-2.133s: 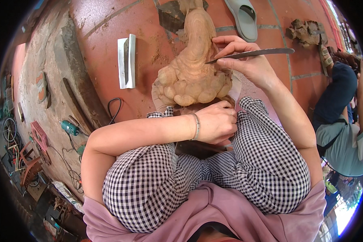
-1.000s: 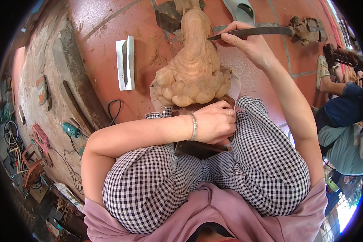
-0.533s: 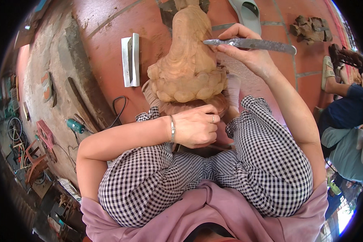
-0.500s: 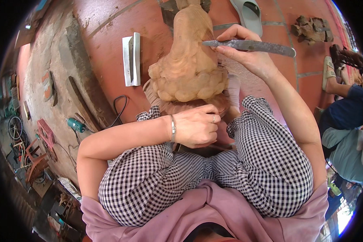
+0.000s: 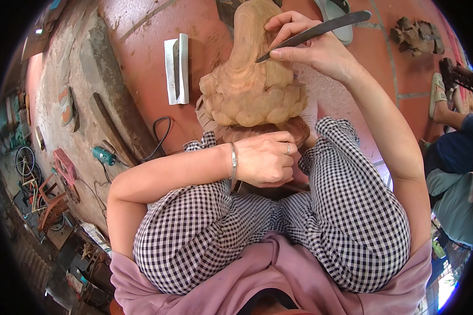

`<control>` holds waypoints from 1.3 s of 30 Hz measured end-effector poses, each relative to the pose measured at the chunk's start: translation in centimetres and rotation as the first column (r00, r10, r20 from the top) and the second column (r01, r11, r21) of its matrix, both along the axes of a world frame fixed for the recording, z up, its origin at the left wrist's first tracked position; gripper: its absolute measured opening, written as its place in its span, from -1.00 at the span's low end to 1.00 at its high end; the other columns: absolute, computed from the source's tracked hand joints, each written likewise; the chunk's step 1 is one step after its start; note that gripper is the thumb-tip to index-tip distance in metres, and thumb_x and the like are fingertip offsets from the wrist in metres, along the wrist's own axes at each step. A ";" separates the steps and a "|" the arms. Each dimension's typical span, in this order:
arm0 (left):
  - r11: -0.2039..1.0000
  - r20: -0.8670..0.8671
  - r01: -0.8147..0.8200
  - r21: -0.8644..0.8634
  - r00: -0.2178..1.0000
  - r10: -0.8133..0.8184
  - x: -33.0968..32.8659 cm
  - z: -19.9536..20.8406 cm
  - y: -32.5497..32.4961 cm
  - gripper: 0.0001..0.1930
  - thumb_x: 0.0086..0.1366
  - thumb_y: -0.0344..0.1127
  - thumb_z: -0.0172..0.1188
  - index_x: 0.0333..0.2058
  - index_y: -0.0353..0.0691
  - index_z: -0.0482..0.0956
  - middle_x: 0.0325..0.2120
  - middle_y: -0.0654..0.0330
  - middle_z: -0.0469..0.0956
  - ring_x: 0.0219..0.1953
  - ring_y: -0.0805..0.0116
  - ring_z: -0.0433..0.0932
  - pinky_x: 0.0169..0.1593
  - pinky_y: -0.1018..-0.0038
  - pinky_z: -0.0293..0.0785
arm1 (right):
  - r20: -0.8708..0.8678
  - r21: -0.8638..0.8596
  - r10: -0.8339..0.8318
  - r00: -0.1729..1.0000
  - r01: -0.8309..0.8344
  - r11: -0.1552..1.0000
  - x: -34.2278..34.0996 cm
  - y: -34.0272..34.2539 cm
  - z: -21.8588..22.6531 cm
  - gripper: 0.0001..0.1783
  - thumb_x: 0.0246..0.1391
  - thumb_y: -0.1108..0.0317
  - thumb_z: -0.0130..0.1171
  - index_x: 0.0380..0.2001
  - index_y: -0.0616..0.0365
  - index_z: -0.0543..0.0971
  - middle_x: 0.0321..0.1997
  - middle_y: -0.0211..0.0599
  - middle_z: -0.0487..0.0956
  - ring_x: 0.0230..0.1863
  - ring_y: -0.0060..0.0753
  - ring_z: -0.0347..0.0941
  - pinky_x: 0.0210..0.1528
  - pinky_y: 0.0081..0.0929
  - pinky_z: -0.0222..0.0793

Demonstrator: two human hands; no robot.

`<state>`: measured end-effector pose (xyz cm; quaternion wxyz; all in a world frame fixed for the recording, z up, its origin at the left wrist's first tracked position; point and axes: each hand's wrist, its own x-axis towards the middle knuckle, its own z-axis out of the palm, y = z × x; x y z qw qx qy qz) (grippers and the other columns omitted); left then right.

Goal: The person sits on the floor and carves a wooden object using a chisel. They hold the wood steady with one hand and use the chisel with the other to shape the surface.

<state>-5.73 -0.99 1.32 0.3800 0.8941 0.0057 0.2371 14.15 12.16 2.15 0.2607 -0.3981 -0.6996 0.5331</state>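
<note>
A wooden carving (image 5: 247, 68) lies between my legs, smooth and rounded at its far part, with a band of scalloped petals near me. My right hand (image 5: 312, 50) pinches a narrow, dark metal file (image 5: 320, 32). Its pointed tip meets the smooth wood just beyond the petals, and its rounded end rises to the upper right. My right fingers also rest near the carving's right side. My left hand (image 5: 263, 159) is closed in a fist at the carving's near base, palm down, a ring and a bracelet on it. Whatever its curled fingers hold, if anything, is hidden.
Left of the carving, a folded white strip with a dark flat bar (image 5: 176, 68) lies on the red tiles. A grey slipper (image 5: 341, 21) and a rough wood chunk (image 5: 416, 37) are beyond. A green power tool (image 5: 104, 155) sits left; another person (image 5: 452, 157) sits right.
My right hand has turned the file, so its far end points higher and its tip sits slightly lower and further left on the wood. My left hand stays closed by the base.
</note>
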 end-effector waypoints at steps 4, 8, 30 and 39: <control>1.000 -0.009 -0.006 0.001 1.000 0.006 -0.2 -0.2 0.0 -0.72 0.05 -0.29 0.38 -0.67 -0.17 0.44 -0.60 0.26 0.46 -0.33 0.25 0.50 -0.04 0.27 0.48 | -0.022 0.020 -0.025 0.999 0.026 0.999 0.2 0.7 -1.0 -0.81 0.13 0.29 0.34 -0.27 0.16 0.65 0.06 -0.41 0.53 -0.01 -0.53 0.44 0.10 -0.47 0.36; 1.000 -0.007 -0.011 0.012 1.000 0.011 -0.3 -0.1 0.0 -0.73 0.04 -0.29 0.39 -0.65 -0.17 0.44 -0.60 0.26 0.45 -0.33 0.24 0.51 -0.04 0.26 0.50 | -0.169 -0.076 -0.176 0.970 0.165 0.983 0.4 0.2 -1.7 -0.86 0.19 0.38 0.26 -0.26 0.18 0.52 -0.04 -0.36 0.56 -0.12 -0.59 0.46 0.01 -0.53 0.41; 0.821 0.236 -0.570 -0.027 0.795 0.559 2.2 2.3 2.8 -0.68 -0.05 -0.19 0.49 -0.52 -0.13 0.47 -0.46 0.26 0.46 -0.30 0.22 0.46 -0.15 0.28 0.39 | 0.102 0.655 -0.222 0.970 0.102 0.749 -2.5 -6.9 0.4 -0.51 -0.05 0.29 0.26 0.00 0.18 0.60 0.01 -0.11 0.64 -0.12 -0.08 0.65 -0.15 -0.32 0.64; 0.797 0.248 -0.595 0.101 0.791 0.559 2.3 2.4 3.2 -0.67 0.05 -0.20 0.42 -0.61 -0.13 0.40 -0.60 0.27 0.37 -0.42 0.25 0.43 -0.20 0.31 0.37 | 0.091 0.634 -0.274 0.957 0.157 0.758 -3.4 -7.4 0.3 -0.54 -0.03 0.31 0.27 0.00 0.16 0.60 -0.01 -0.09 0.65 -0.18 -0.11 0.67 -0.25 -0.38 0.65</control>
